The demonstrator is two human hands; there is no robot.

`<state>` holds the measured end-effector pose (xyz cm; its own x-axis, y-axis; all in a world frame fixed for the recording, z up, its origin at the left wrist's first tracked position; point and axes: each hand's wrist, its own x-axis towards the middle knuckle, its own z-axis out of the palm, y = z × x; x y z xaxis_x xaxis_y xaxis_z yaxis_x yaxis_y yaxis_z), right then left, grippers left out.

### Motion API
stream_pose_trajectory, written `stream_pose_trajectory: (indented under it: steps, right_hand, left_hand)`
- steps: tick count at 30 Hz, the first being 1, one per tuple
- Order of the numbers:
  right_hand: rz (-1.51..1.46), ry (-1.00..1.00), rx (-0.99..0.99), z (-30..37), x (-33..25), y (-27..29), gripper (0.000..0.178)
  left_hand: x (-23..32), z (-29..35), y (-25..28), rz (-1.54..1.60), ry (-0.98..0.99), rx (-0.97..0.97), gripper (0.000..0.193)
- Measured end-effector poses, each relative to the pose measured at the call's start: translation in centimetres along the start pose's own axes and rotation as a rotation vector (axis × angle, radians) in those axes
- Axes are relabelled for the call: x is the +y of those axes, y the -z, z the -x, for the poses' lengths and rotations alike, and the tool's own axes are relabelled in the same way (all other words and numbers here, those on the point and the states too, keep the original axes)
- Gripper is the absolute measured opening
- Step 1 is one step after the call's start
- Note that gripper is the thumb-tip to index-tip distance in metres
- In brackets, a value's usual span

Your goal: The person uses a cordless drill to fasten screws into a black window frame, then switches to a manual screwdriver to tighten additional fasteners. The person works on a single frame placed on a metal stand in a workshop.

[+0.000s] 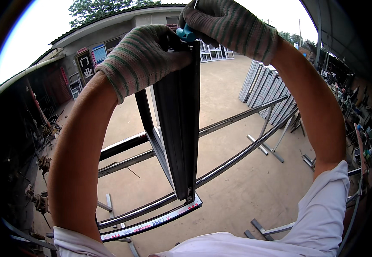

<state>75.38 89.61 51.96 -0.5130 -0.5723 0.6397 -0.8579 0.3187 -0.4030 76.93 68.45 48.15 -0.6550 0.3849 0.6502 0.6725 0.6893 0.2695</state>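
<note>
A dark metal window frame (181,124) stands upright in front of me, its lower corner on the rails of a stand. My left hand (145,58), in a striped knit glove, is closed around its upper end. Beside it at the top, my right hand (226,28), in a matching glove, has its fingers curled in at a small teal piece (186,34), which sits right at the frame's top end. A thin shiny rod shows above the right fingers; whether it joins the teal piece is hidden.
Long metal rails (246,160) cross the stand at waist level. A profile with printed protective film (156,222) lies nearest me. Bundled profiles or frames (265,88) lean at the back right; white frames (216,52) stand farther off. Clutter lines both sides, before a low building (145,19).
</note>
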Motion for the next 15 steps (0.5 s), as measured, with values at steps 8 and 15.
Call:
stream_pose_trajectory:
  steps: [8, 15]
  right_hand:
    - [0.086, 0.001, -0.018, -0.2, -1.3, 1.1, 0.030]
    - [0.015, 0.042, 0.116, 0.0, -0.9, 1.0, 0.029]
  left_hand:
    - [-1.2, -0.7, -0.1, 0.185, -0.054, 0.003, 0.039]
    - [-1.4, -1.3, 1.4, 0.126, -0.041, -0.076, 0.042]
